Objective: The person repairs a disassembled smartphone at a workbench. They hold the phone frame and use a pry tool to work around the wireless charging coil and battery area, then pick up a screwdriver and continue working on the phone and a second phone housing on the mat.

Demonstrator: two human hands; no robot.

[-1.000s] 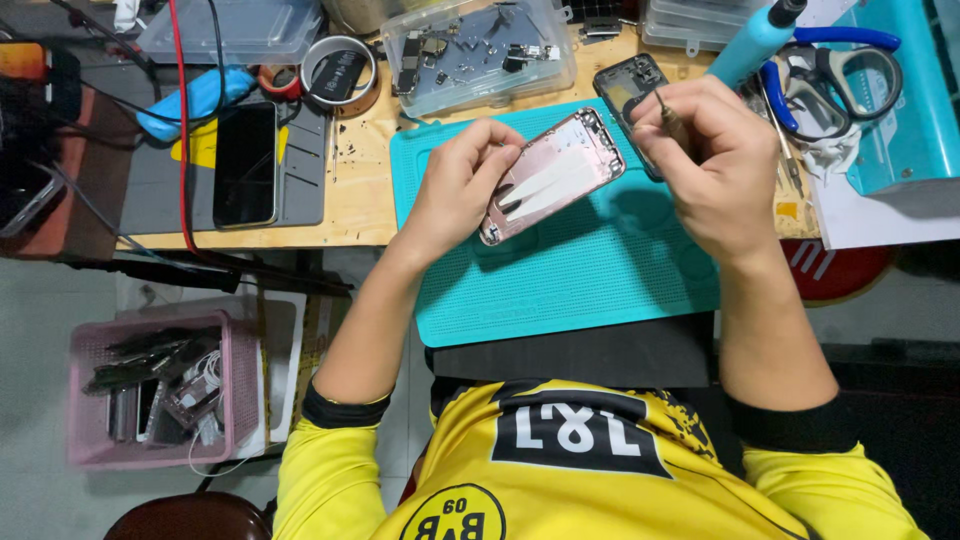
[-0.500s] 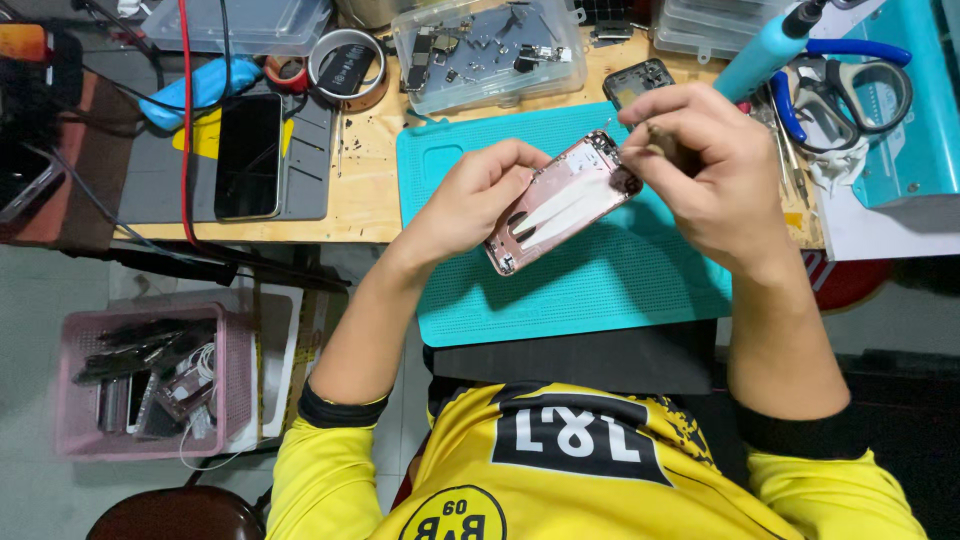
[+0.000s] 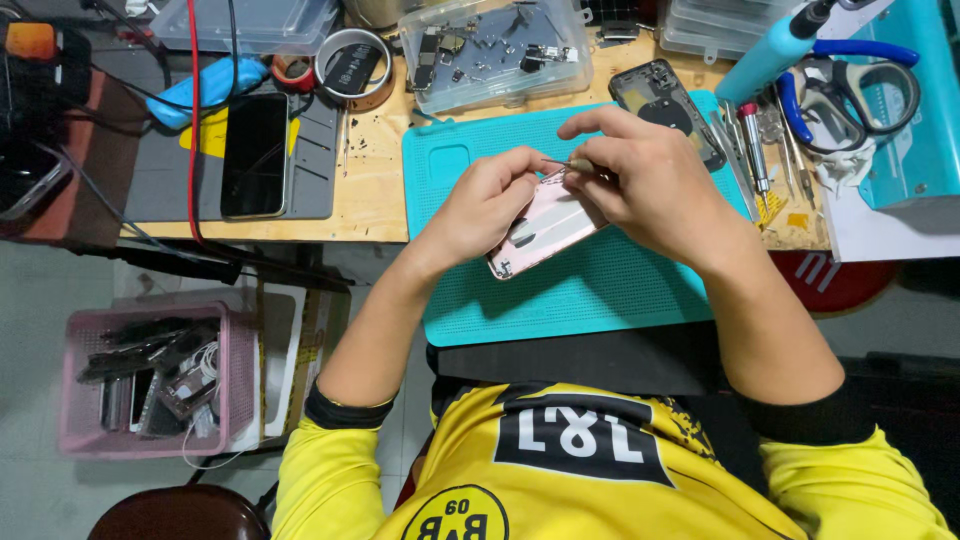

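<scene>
My left hand point(image 3: 490, 200) grips a pink phone housing point(image 3: 545, 225), holding it tilted just above the teal work mat point(image 3: 560, 290). My right hand point(image 3: 640, 180) pinches a thin metal tool point(image 3: 565, 163) whose tip rests at the housing's upper edge, between the two hands. Much of the housing is hidden under my fingers. A dark phone back shell point(image 3: 665, 105) lies at the mat's far right corner, just beyond my right hand.
A black phone point(image 3: 255, 155) lies on a grey mat at left. Clear parts boxes point(image 3: 495, 50) and tape rolls point(image 3: 350, 65) line the back. Screwdrivers point(image 3: 750, 150), blue scissors point(image 3: 860, 80) and a teal tool sit right. A pink basket point(image 3: 150, 380) stands on the floor.
The housing and both hands have come down slightly toward me over the mat. My right hand has closed in on the housing's upper edge with the tool.
</scene>
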